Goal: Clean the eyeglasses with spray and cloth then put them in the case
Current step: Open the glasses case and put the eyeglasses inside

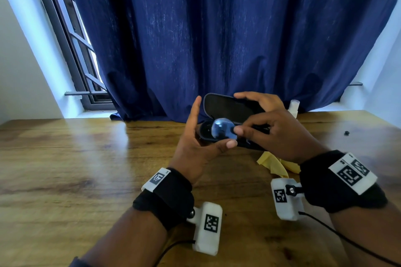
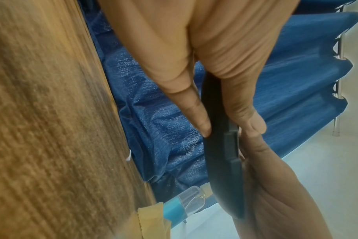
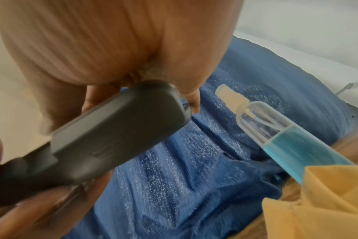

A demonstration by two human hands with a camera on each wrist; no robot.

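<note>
Both hands hold a dark eyeglass case (image 1: 225, 107) open above the wooden table (image 1: 86, 158). The eyeglasses (image 1: 223, 129) lie in its lower half, one bluish lens showing. My left hand (image 1: 195, 136) pinches the case's left end, thumb on the front rim and index finger pointing up. In the left wrist view the case (image 2: 221, 153) sits between thumb and fingers. My right hand (image 1: 271, 128) grips the right side: fingers reach over the lid and the thumb touches the glasses beside the lens. The case's outer shell (image 3: 112, 137) fills the right wrist view.
A spray bottle (image 1: 294, 107) of blue liquid (image 3: 286, 137) stands behind the right hand near the blue curtain (image 1: 217, 39). A yellow cloth (image 1: 275, 165) lies crumpled on the table under the right wrist. A small dark item (image 1: 346, 133) sits far right.
</note>
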